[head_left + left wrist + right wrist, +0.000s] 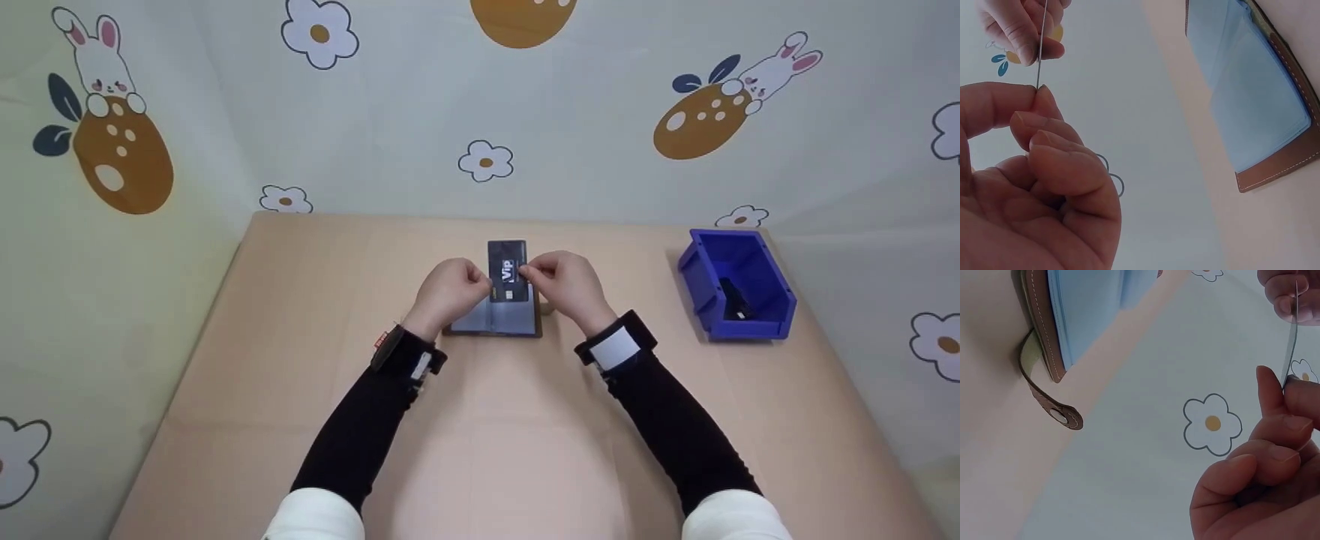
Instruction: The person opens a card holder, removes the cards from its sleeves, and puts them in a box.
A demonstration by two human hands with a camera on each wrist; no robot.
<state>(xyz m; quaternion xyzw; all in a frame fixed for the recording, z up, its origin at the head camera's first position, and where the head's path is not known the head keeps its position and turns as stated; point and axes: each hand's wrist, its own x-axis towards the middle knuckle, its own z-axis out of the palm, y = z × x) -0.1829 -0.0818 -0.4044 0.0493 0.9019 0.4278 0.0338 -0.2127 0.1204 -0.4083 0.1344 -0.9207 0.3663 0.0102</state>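
Observation:
A dark card (507, 255) printed "Vip" is held up between both hands in the head view. My left hand (450, 291) pinches its left edge between thumb and forefinger. At the opposite edge, my right hand (570, 285) pinches it the same way. Both wrist views show the card edge-on as a thin line, its face hidden there. Below it on the table lies an open brown card holder (1275, 177) with clear bluish plastic sleeves (1258, 112). Its strap (1067, 415), with a metal snap, sticks out at the right side.
A blue plastic bin (750, 330) stands at the table's right, with a small black object (735, 300) inside. The tan tabletop (300, 337) ends at the back and left against a printed curtain (405, 112) with flowers and rabbits.

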